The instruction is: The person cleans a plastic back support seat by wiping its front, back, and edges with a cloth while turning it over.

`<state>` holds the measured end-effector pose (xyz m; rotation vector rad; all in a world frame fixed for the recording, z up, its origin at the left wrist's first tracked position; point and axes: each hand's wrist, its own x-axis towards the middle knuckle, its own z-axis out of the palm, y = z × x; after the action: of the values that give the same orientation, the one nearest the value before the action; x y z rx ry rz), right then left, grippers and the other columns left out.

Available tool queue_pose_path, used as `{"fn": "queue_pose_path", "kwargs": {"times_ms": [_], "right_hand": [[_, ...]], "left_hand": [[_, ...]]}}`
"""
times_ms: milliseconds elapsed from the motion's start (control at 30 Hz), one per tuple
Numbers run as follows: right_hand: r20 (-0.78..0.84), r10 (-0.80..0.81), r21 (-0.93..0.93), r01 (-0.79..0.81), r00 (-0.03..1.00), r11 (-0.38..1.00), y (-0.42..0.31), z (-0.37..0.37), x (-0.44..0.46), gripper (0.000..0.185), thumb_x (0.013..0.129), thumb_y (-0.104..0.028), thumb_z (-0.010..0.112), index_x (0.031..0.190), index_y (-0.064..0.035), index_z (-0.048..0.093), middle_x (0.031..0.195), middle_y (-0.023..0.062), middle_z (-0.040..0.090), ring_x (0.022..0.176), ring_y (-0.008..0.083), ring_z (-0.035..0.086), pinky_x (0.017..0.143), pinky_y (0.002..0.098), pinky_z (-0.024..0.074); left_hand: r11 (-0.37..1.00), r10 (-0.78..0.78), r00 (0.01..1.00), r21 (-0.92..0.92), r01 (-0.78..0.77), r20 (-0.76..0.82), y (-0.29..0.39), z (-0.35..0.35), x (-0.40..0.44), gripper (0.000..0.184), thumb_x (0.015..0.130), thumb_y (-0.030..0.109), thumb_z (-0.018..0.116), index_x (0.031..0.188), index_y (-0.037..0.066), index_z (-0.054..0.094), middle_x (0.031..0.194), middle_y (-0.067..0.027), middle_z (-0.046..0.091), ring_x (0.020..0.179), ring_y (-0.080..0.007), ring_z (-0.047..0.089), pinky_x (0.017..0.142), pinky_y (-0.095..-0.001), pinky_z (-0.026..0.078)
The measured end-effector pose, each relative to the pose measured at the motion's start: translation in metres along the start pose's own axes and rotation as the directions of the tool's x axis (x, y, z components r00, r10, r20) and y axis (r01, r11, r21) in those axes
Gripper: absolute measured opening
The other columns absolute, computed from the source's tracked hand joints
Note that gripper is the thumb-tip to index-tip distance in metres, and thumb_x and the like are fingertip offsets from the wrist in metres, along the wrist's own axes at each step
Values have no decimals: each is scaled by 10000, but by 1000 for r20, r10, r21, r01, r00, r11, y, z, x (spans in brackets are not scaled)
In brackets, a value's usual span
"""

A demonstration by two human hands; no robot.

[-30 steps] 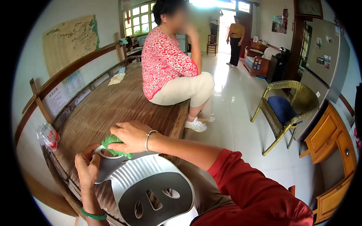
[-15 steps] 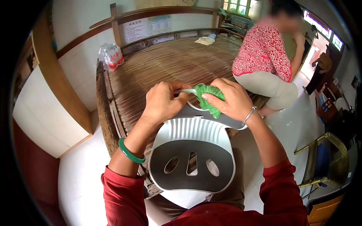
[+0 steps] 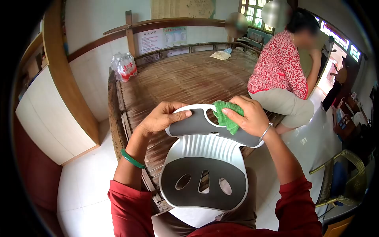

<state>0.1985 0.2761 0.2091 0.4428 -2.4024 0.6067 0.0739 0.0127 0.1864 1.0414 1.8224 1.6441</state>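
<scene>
A white plastic posture seat [image 3: 203, 148] with dark grey pads stands over my lap, its backrest away from me. The seat pad [image 3: 203, 164] has two oval holes and a slot between them. My left hand [image 3: 164, 117] grips the backrest's upper left edge, thumb on the grey pad's face. Bunched in my right hand [image 3: 251, 117] is a green cloth [image 3: 227, 116], pressed over the backrest's top rim just right of its centre opening. The fingers behind the cloth are partly hidden.
Beyond the seat lies a slatted bamboo bed [image 3: 173, 79] with a plastic-wrapped pack of bottles [image 3: 124, 68] and a pale cloth [image 3: 220, 55]. A person [image 3: 280, 67] sits on its right edge. A chair [image 3: 339, 177] is at right, a cabinet [image 3: 55, 114] at left.
My left hand has moved left and down from the top rim onto the backrest's upper left edge. The right hand with the cloth has shifted slightly right. The view has tilted up a little.
</scene>
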Motion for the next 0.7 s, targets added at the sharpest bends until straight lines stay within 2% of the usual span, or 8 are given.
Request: {"fn": "queue_pose_path", "kwargs": {"times_ms": [67,200,267,367,400,500,633,700], "right_hand": [[-11,-2,-63,1,1000,998,-1,3,1,327,881,-339,674,891,-17,615,824,156,651,753,350,636,660,411,486],[6,13,-57,-13,1000,998,1,2,3,330,881,-348,667,890,-22,617,838,164,651,781,353,638,665,417,487],[7,-5,-50,5,1000,999,4,10,3,340,885,-369,652,899,-31,619,853,163,651,798,349,640,675,421,490],[184,61,-107,-42,981,993,-5,3,3,353,890,-387,634,1020,-59,640,935,142,647,884,331,636,763,403,497],[187,20,-75,-6,982,997,-8,4,2,374,883,-404,632,1040,-64,632,942,140,644,898,335,634,772,409,495],[156,-53,-82,67,986,994,-15,3,1,390,863,-400,641,1074,-72,619,965,138,638,920,350,631,783,421,492],[172,-136,53,129,976,990,-2,9,10,365,856,-388,647,1014,-61,609,931,149,642,903,364,631,769,446,484],[334,47,-113,-10,941,994,-7,7,13,367,847,-396,653,952,-50,586,887,153,647,878,370,632,743,474,472]], "left_hand": [[996,-24,999,86,27,-31,-3,5,-1,392,923,324,670,1094,-29,671,910,-59,695,796,-97,623,705,-247,509],[993,-28,998,111,35,-61,-1,9,0,358,910,277,689,1085,-35,666,915,-60,694,800,-106,624,714,-255,507],[952,187,971,272,-142,-149,-1,14,3,320,895,202,700,1091,-46,655,925,-75,697,818,-129,630,738,-268,506],[764,364,890,634,-117,-275,26,43,-2,313,867,164,709,1105,-32,659,938,-148,723,880,-189,691,778,-318,527],[712,426,867,688,-144,-259,32,55,-5,304,884,315,663,1060,71,704,832,-143,720,804,-264,718,711,-351,542],[321,547,816,947,1,-187,26,72,-3,334,979,337,503,848,70,655,694,-134,644,621,-344,628,573,-433,470],[324,585,791,946,-25,-180,22,69,-2,371,1009,338,436,810,74,603,710,-143,631,631,-352,614,566,-439,458],[285,592,788,958,-12,-166,22,70,-4,388,1013,344,423,788,75,591,695,-133,622,622,-347,609,560,-434,453]]}}
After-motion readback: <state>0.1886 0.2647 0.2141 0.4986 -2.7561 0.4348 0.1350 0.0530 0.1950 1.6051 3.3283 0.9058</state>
